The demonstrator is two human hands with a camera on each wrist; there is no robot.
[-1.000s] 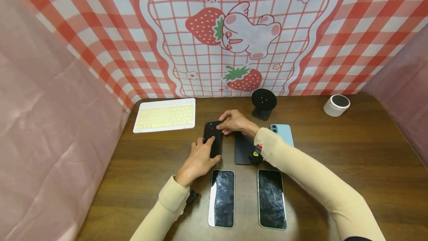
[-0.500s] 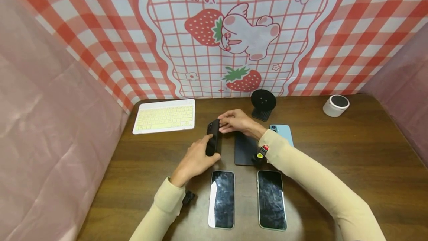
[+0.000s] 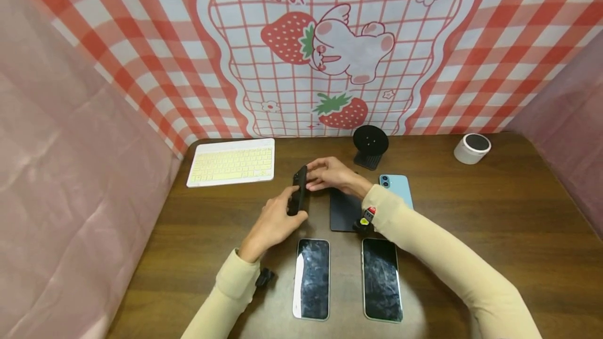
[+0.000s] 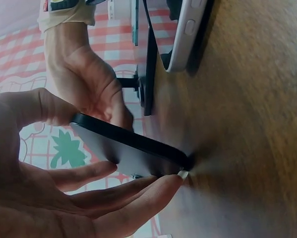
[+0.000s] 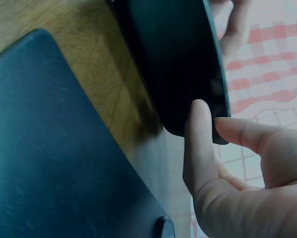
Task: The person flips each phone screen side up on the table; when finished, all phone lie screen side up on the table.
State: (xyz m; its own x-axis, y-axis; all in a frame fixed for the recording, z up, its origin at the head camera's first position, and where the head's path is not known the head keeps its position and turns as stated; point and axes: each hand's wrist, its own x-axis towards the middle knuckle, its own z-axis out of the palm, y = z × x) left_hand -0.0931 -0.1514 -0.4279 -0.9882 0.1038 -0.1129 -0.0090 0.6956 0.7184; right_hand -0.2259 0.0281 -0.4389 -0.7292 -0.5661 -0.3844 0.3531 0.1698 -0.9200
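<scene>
A black phone (image 3: 299, 191) is tipped up on its long side on the wooden table, its camera end away from the body. My left hand (image 3: 275, 218) holds its near end, with the thumb on one edge and the fingers (image 4: 138, 191) against its back. At the far end my right hand (image 3: 333, 176) pinches the corner: one finger lies on the dark screen (image 5: 173, 59) and the thumb is at the upper edge. Partly under the right wrist lies a dark flat slab (image 3: 343, 213), with a light blue phone (image 3: 399, 188) beyond it.
Two phones lie screen up near the front, a left phone (image 3: 313, 279) and a right phone (image 3: 382, 279). A white keyboard (image 3: 232, 162), a black round-headed stand (image 3: 371, 141) and a white cylinder (image 3: 472, 148) stand at the back, before a checked curtain (image 3: 188, 56).
The black phone, flat with its back up a second ago, has been raised onto its long side. Both hands now hold it, slightly further left; the other things have stayed put.
</scene>
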